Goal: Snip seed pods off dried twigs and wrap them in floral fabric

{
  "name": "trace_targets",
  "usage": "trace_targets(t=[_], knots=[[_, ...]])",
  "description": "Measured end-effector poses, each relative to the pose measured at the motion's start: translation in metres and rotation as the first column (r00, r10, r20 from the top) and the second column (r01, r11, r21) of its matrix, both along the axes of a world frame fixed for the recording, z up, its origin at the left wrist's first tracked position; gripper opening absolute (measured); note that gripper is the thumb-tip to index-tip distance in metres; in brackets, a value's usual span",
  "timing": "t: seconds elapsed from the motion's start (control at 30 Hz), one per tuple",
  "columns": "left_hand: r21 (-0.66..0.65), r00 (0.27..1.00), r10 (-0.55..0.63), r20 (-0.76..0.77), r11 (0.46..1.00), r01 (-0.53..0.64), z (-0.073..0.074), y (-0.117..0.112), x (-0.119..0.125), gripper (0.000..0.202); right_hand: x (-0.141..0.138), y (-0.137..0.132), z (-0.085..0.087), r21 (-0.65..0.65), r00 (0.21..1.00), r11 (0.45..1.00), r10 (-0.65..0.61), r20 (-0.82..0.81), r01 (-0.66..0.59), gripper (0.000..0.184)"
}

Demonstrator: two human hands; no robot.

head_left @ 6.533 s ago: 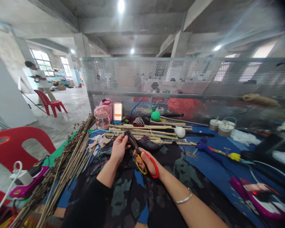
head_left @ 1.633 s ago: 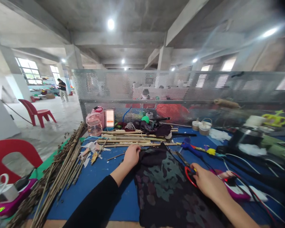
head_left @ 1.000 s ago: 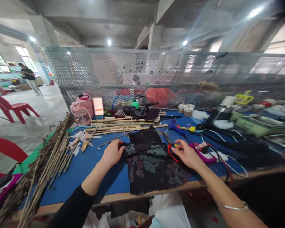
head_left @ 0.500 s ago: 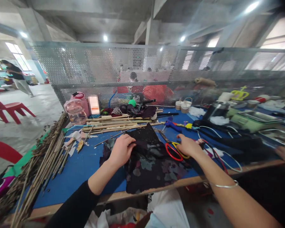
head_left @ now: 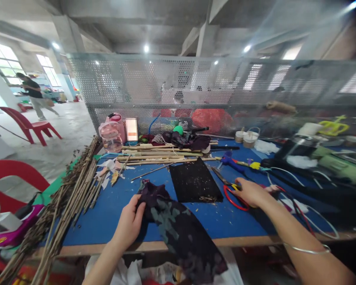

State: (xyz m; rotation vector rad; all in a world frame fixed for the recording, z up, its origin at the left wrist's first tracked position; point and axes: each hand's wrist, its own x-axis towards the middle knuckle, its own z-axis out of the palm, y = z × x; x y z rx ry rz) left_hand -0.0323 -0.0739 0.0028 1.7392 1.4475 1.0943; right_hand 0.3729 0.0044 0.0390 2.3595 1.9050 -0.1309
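Observation:
A piece of dark patterned fabric [head_left: 178, 221] with grey-green and purple blotches hangs over the front table edge. My left hand [head_left: 130, 221] pinches its upper left corner between thumb and fingers. On the right, my right hand [head_left: 250, 192] has its fingers closed around the yellow handle of the scissors [head_left: 235, 200], whose other handle is red. The blades point away to the upper left and rest by a flat black sheet [head_left: 192, 178]. Small pale scraps and bits of twig lie on that sheet. Some of the right fingers are hidden behind the hand.
Bamboo sticks [head_left: 166, 158] lie across the back, with dry twigs [head_left: 68, 186] bundled along the left. A pink water bottle [head_left: 111, 136] stands behind them. Cables [head_left: 308, 221] run at the right. A mesh partition [head_left: 136, 87] closes the back; a person [head_left: 32, 91] stands far left.
My left hand has lifted the patterned fabric off the black sheet and drawn it toward me and left, uncovering the sheet. My right hand stays at the scissors. The view has turned left.

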Motion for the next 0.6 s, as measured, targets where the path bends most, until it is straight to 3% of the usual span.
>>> trace_targets(t=[0.1,0.17,0.2,0.27,0.3,0.33,0.43,0.53,0.6], knots=[[-0.051,0.998,0.002,0.070,0.999,0.001,-0.006,-0.002,-0.002,0.024,-0.032,0.007,0.019,0.204,0.996,0.975,0.075,0.057,-0.085,0.033],[-0.050,0.997,-0.004,0.072,0.999,0.008,-0.006,-0.002,-0.002,0.025,-0.077,0.016,0.029,0.297,0.955,0.914,0.295,-0.013,-0.278,0.029],[-0.048,0.998,-0.006,0.063,0.999,0.009,-0.006,-0.002,-0.001,0.025,-0.104,0.023,0.030,0.304,0.899,0.864,0.435,-0.048,-0.401,0.028],[-0.048,0.999,-0.018,0.040,0.999,0.020,-0.005,-0.002,0.000,0.026,-0.157,0.040,0.025,0.294,0.715,0.705,0.693,-0.096,-0.645,0.026],[-0.050,0.999,-0.024,0.032,0.998,0.025,-0.005,-0.003,0.000,0.026,-0.181,0.051,0.019,0.272,0.629,0.633,0.769,-0.114,-0.725,0.029],[-0.050,0.999,-0.027,0.027,0.998,0.029,-0.004,-0.003,0.000,0.027,-0.202,0.063,0.012,0.265,0.600,0.607,0.792,-0.117,-0.750,0.033],[-0.042,0.999,-0.037,0.008,0.998,0.037,-0.004,-0.006,0.001,0.026,-0.243,0.098,-0.009,0.222,0.586,0.599,0.800,-0.130,-0.769,0.031],[-0.037,0.998,-0.059,-0.037,0.998,0.058,-0.005,-0.008,0.002,0.023,-0.257,0.125,-0.021,0.229,0.540,0.567,0.824,-0.173,-0.791,0.015],[-0.028,0.995,-0.071,-0.069,0.997,0.069,-0.006,-0.007,0.002,0.021,-0.259,0.137,-0.024,0.251,0.549,0.580,0.814,-0.187,-0.775,0.013]])
